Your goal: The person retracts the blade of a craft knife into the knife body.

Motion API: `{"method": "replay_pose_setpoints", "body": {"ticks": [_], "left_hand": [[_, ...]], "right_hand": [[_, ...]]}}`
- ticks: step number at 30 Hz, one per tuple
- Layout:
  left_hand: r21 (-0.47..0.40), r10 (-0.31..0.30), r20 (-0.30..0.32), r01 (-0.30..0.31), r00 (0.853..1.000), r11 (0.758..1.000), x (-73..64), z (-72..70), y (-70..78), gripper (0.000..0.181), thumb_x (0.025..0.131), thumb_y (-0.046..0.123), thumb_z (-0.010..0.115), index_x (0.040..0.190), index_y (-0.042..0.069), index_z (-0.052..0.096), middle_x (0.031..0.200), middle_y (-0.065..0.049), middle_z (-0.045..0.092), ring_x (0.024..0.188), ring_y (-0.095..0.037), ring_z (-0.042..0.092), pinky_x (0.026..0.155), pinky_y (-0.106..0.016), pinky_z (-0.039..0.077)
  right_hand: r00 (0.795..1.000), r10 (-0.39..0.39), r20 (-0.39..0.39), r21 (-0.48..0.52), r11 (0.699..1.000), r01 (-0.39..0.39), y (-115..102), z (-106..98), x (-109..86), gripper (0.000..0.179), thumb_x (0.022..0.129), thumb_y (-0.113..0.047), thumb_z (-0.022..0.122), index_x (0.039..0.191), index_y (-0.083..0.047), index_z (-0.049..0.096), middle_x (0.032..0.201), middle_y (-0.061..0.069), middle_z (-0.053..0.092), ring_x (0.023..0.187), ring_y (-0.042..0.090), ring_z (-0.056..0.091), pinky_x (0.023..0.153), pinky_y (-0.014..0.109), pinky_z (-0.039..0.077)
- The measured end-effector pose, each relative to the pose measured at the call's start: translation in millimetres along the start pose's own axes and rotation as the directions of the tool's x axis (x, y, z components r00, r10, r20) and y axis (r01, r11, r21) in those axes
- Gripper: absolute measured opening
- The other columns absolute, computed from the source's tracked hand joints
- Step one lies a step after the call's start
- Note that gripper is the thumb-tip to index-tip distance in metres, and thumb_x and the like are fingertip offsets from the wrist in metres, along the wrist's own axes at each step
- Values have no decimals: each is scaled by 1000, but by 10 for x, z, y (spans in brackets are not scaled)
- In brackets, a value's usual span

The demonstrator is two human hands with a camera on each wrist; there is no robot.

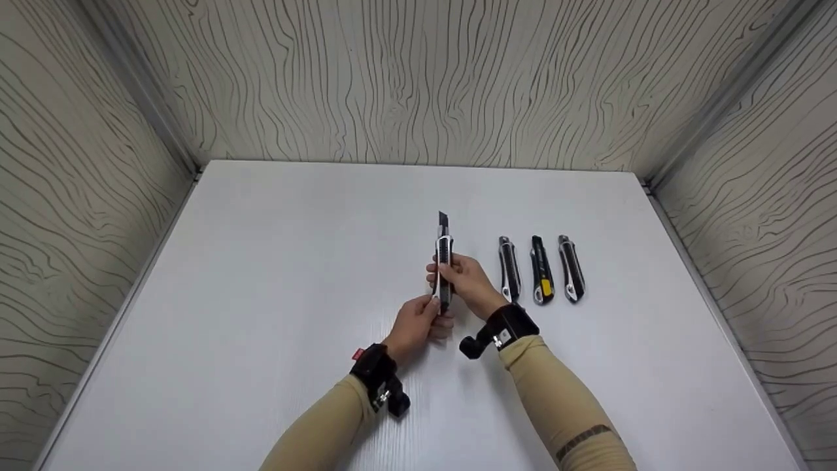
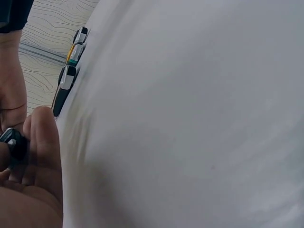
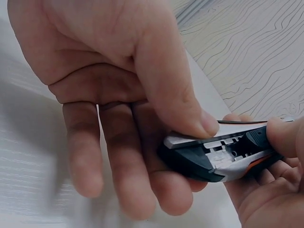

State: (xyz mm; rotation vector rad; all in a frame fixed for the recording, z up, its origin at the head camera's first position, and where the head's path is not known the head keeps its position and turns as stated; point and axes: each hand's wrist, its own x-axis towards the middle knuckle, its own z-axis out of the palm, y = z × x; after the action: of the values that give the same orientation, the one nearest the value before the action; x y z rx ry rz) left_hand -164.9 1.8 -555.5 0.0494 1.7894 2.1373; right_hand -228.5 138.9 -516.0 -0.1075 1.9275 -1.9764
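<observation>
A silver-and-black utility knife (image 1: 444, 245) is held between both hands near the middle of the table, its dark blade (image 1: 443, 218) sticking out at the far end. My left hand (image 1: 414, 325) pinches the butt end between thumb and fingers. In the right wrist view, that left hand (image 3: 118, 80) fills the upper left, its other fingers extended below the knife. Around the middle of the handle, my right hand (image 1: 472, 282) grips with fingers behind and thumb on the black slider (image 3: 255, 140). The left wrist view shows only the knife's butt end (image 2: 16, 142).
Right of the hands, three more utility knives lie side by side on the white table (image 1: 294, 261): a silver-and-black one (image 1: 509, 269), a black one with a yellow part (image 1: 542, 269) and another silver-and-black one (image 1: 571, 268). Wood-patterned walls (image 1: 405, 78) enclose the table.
</observation>
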Motion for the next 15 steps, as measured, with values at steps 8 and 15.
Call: {"method": "replay_pose_setpoints", "body": {"ticks": [8,15], "left_hand": [[20,-1,-1,1,1000,1000,-16,6,36,35,105,15,39,106,-14,57,82,-14,68,66,-13,64,61,-31,57],[16,-9,-3,9,1000,1000,-16,0,37,36,106,16,39,109,-15,57,88,-19,70,71,-16,67,68,-36,60]], "right_hand": [[1000,-1,6,14,1000,1,5,-18,0,37,102,-6,45,135,12,41,131,33,54,96,12,67,91,27,55],[1000,3,1,-3,1000,-3,6,-5,0,39,101,-4,46,136,12,40,132,34,52,96,11,66,91,26,54]]}}
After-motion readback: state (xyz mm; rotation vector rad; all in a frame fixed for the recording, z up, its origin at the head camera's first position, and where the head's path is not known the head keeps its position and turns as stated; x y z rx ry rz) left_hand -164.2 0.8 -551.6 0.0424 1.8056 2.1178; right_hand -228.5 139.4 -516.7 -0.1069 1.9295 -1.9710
